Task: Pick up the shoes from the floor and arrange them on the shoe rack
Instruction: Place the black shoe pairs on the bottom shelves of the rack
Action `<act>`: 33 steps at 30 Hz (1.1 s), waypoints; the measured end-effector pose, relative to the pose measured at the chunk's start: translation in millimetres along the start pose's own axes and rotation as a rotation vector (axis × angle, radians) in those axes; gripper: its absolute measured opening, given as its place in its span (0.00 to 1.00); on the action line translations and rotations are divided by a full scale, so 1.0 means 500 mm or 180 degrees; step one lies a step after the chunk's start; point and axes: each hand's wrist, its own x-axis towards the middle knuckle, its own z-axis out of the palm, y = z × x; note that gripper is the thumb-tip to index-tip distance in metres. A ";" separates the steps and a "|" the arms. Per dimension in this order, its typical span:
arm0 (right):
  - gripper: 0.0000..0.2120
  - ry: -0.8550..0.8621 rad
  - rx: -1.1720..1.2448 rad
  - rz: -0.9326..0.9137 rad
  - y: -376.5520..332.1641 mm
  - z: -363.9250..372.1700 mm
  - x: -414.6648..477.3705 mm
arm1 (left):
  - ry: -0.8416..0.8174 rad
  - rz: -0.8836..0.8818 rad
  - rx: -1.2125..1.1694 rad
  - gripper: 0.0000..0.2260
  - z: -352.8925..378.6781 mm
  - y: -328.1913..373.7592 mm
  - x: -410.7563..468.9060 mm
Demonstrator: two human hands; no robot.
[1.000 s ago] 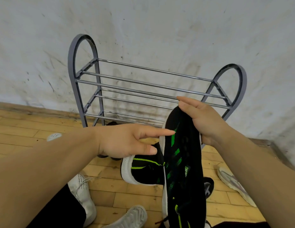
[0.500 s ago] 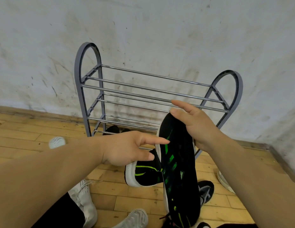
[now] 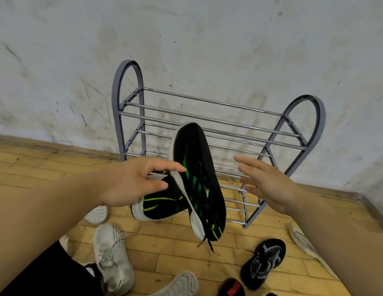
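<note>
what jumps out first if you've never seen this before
A black and green shoe hangs mid-frame in the grip of the left hand, which pinches its white sole edge, while the right hand is open beside it, not touching. Behind stands a grey shoe rack against the scuffed wall, and a white sneaker lies on the wooden floor at lower left.

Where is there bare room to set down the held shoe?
Top tier rails of the rack, between its arched ends, are bare. So is the floor left of the rack. Crowded: floor in front, with white sneakers and black shoes.
</note>
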 end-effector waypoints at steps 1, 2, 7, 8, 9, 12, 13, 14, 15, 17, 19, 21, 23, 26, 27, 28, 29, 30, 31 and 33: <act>0.14 -0.0013 -0.0004 0.0072 0.006 0.003 0.003 | 0.0050 -0.0012 0.0022 0.20 -0.008 -0.006 -0.008; 0.14 -0.0055 0.0035 0.0163 0.012 0.006 0.007 | 0.0093 0.0043 0.0035 0.20 -0.016 -0.008 -0.015; 0.14 -0.0231 0.0668 0.0465 0.031 0.036 0.041 | 0.0337 0.0209 -0.0179 0.20 -0.031 0.000 -0.040; 0.14 -0.0219 0.0901 0.0498 0.030 0.044 0.050 | 0.0376 0.0222 -0.0225 0.20 -0.032 -0.002 -0.042; 0.14 -0.0208 0.1130 0.0510 0.030 0.052 0.057 | 0.0394 0.0241 -0.0258 0.20 -0.030 0.000 -0.044; 0.17 -0.0377 0.1547 0.0439 0.032 0.080 0.066 | 0.0451 0.0372 -0.0365 0.20 -0.026 0.007 -0.048; 0.18 -0.0446 0.1520 0.0402 0.033 0.089 0.068 | 0.0472 0.0415 -0.0409 0.20 -0.024 0.011 -0.050; 0.19 -0.0491 0.1443 0.0365 0.035 0.097 0.068 | 0.0491 0.0450 -0.0433 0.20 -0.023 0.015 -0.052; 0.20 -0.0488 0.1387 0.0322 0.034 0.104 0.069 | 0.0500 0.0476 -0.0445 0.20 -0.023 0.018 -0.053; 0.20 -0.0337 0.1476 0.0269 0.030 0.107 0.075 | 0.0478 0.0491 -0.0473 0.20 -0.026 0.017 -0.055; 0.18 -0.0117 0.1512 0.0179 0.017 0.107 0.074 | 0.0416 0.0433 -0.0652 0.19 -0.030 0.017 -0.056; 0.16 0.0164 0.1413 -0.0048 -0.002 0.109 0.065 | 0.0461 0.0385 -0.0729 0.18 -0.031 0.019 -0.055; 0.17 0.0399 0.1014 -0.0354 -0.018 0.109 0.053 | 0.0836 0.0390 -0.0572 0.17 -0.033 0.017 -0.047; 0.17 0.0740 -0.0147 -0.0800 -0.034 0.098 0.031 | 0.1350 0.0337 -0.0694 0.16 -0.041 0.006 -0.034; 0.17 0.0807 -0.0614 -0.0918 -0.037 0.091 0.025 | 0.1443 0.0281 -0.0649 0.16 -0.043 0.001 -0.030; 0.16 0.0853 -0.1028 -0.1048 -0.042 0.086 0.019 | 0.1472 0.0212 -0.0523 0.15 -0.044 -0.003 -0.028; 0.16 0.0877 -0.1348 -0.1172 -0.049 0.080 0.013 | 0.1452 0.0111 -0.0381 0.15 -0.045 -0.005 -0.025; 0.16 0.0852 -0.1552 -0.1269 -0.058 0.076 0.007 | 0.1410 0.0013 -0.0248 0.16 -0.043 -0.006 -0.021; 0.16 0.0798 -0.1678 -0.1317 -0.068 0.070 0.000 | 0.1371 -0.0073 -0.0110 0.18 -0.039 -0.007 -0.016; 0.16 0.0664 -0.1775 -0.1318 -0.089 0.056 -0.017 | 0.1332 -0.0192 0.0081 0.23 -0.027 -0.003 -0.005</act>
